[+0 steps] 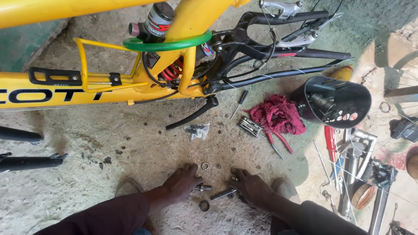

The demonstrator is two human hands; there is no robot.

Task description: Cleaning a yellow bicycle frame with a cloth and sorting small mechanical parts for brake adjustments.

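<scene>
My left hand [182,182] rests palm down on the concrete floor [130,143], its fingertips next to a short metal axle piece [202,188]. My right hand [251,187] is also low on the floor, fingers curled over small metal parts, with a dark bolt or spindle [222,194] lying just to its left. A black ring [204,205] lies between my hands and a small bearing ring [204,166] sits just beyond them. Whether my right hand grips anything is hidden by its fingers.
A yellow bicycle frame [187,26] with a red spring shock [172,72] and black rear stays lies across the top. On the floor: a red rag [278,114], a folding hex key set [250,126], pliers [278,141], a black bucket of parts [337,102], scattered tools at right.
</scene>
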